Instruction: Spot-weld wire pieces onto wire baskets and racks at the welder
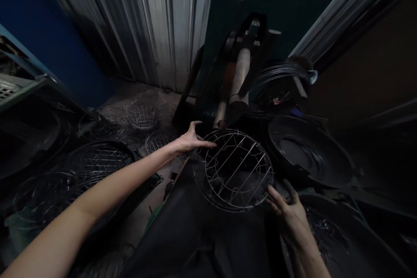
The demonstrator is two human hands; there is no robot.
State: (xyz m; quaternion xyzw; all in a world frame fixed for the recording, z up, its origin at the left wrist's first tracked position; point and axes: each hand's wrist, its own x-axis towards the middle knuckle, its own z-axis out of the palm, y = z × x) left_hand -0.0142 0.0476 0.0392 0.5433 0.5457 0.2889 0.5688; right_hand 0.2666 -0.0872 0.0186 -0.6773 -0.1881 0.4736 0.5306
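Note:
A round wire basket with a grid bottom rests on a dark cloth over my lap, in the middle of the view. My left hand reaches out to its far left rim with fingers spread, the fingertips touching the wire. At the basket's near right rim my right hand has its fingers stretched out against the rim. Neither hand wraps around the wire.
Several finished wire baskets lie on the floor at left, some stacked. A dark metal machine with a wooden roller stands ahead. A coil of wire and black tubs sit at right. Corrugated metal wall behind.

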